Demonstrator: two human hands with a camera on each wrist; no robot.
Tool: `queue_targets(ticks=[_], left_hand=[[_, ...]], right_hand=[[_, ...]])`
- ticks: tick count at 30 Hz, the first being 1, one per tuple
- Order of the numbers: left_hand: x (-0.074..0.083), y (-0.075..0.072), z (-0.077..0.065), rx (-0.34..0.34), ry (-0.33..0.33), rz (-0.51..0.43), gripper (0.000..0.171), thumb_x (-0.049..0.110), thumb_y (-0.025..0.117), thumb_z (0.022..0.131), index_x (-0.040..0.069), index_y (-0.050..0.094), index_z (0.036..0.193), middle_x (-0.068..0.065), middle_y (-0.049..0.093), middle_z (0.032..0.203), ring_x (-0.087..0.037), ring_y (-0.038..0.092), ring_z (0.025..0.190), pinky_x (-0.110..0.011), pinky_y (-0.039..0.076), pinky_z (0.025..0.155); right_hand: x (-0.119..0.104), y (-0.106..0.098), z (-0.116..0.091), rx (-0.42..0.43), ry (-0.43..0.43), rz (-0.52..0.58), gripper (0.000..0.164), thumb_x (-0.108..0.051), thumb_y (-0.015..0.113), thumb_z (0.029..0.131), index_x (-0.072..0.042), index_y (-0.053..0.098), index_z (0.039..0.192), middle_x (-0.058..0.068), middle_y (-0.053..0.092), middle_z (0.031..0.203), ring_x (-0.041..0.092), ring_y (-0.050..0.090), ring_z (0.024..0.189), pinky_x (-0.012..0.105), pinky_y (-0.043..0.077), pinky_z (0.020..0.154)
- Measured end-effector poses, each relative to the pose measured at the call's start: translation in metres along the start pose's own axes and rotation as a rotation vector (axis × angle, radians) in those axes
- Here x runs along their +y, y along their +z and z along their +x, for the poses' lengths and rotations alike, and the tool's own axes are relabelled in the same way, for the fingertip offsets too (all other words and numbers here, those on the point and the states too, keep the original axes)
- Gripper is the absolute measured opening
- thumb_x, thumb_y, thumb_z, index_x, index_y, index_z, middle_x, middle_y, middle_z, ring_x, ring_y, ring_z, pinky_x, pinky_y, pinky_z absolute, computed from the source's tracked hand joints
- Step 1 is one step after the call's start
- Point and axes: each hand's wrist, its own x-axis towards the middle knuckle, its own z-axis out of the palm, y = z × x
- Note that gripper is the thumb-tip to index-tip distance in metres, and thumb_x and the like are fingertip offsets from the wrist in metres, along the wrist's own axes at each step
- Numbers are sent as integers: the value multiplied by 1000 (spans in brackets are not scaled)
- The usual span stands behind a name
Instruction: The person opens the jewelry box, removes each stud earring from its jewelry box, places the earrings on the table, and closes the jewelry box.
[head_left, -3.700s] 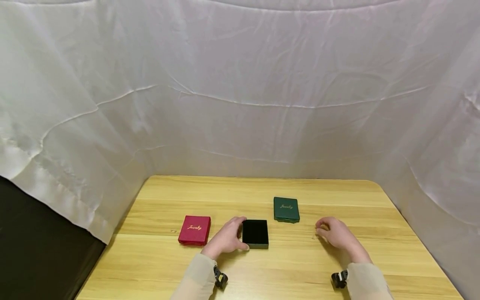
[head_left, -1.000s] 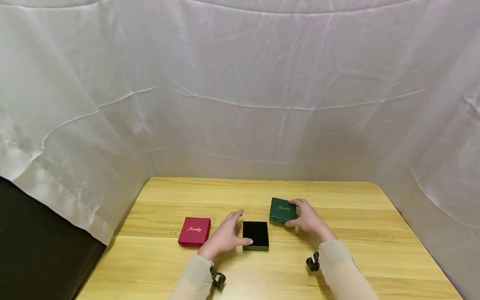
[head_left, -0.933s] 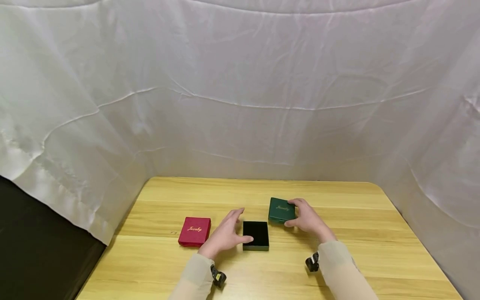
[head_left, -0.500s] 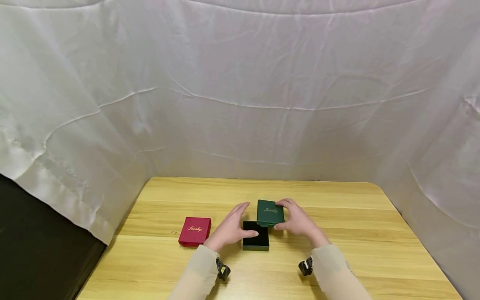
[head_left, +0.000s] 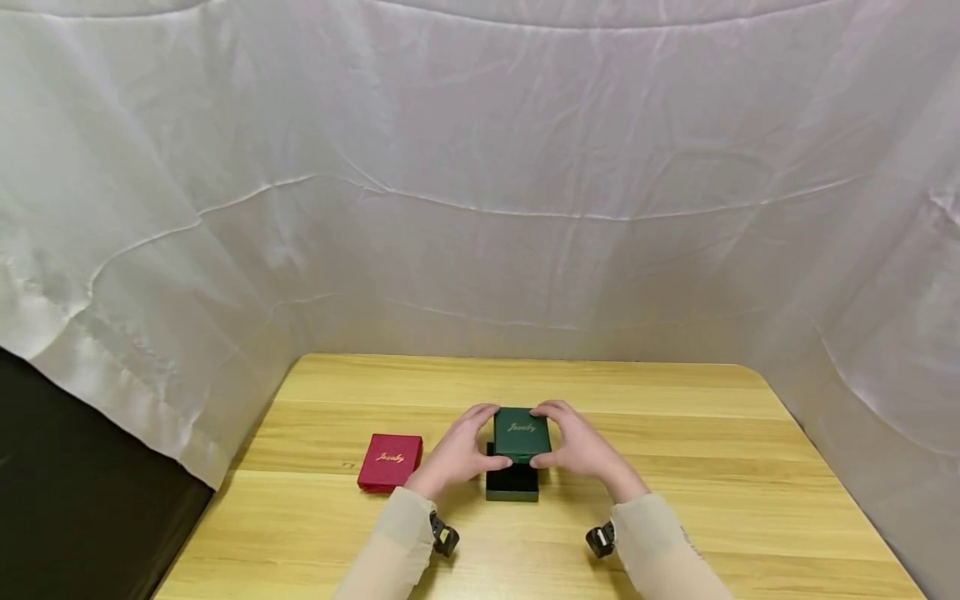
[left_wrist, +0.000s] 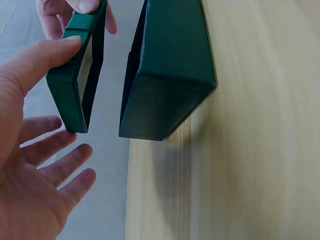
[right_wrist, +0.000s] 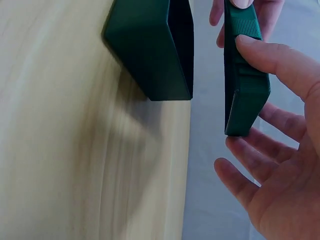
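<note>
Both hands hold a square dark green lid (head_left: 522, 432) marked "Jewelry" in gold. It hovers just above the matching green box base (head_left: 512, 494), apart from it and shifted toward the far side. My left hand (head_left: 459, 452) pinches the lid's left side between thumb and fingers; my right hand (head_left: 581, 446) does the same on the right. In the left wrist view a gap shows between the lid (left_wrist: 75, 80) and the base (left_wrist: 175, 65), which stands on the table. The right wrist view shows the lid (right_wrist: 247, 100) likewise clear of the base (right_wrist: 145, 50). Black lining shows inside the base.
A red jewelry box (head_left: 390, 461) with its lid on lies left of the left hand. Beside it is a tiny pale item (head_left: 348, 465), too small to identify. The wooden table (head_left: 712, 467) is enclosed by pale hanging cloth (head_left: 480, 208).
The right hand has gone from the table's right side to the green lid, lifted it and carried it left over the base. The left hand has left the base and taken the lid's left side.
</note>
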Motion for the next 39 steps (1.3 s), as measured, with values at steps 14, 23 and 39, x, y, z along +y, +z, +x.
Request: queue_targets(ticks=[14, 23, 39], left_hand=[[-4, 0, -16, 41, 22, 19, 89, 41, 85, 75, 3, 46, 144, -10, 44, 144, -31, 46, 127, -50, 43, 101], [-7, 3, -26, 34, 31, 1, 88, 38, 86, 74, 1, 46, 143, -9, 45, 142, -29, 53, 119, -47, 47, 97], [-13, 11, -28, 24, 25, -11, 88, 36, 87, 73, 2, 46, 143, -6, 45, 141, -23, 54, 116, -44, 46, 98]], right_hand=[[-3, 9, -11, -28, -75, 11, 72, -20, 90, 69, -7, 58, 133, 15, 44, 143, 38, 43, 128, 59, 38, 101], [0, 19, -17, -24, -75, 21, 70, -21, 90, 70, -10, 59, 132, 14, 44, 143, 37, 44, 128, 58, 39, 101], [2, 24, -22, -36, -81, 61, 69, -20, 89, 71, -6, 58, 131, 17, 44, 142, 37, 47, 125, 57, 40, 99]])
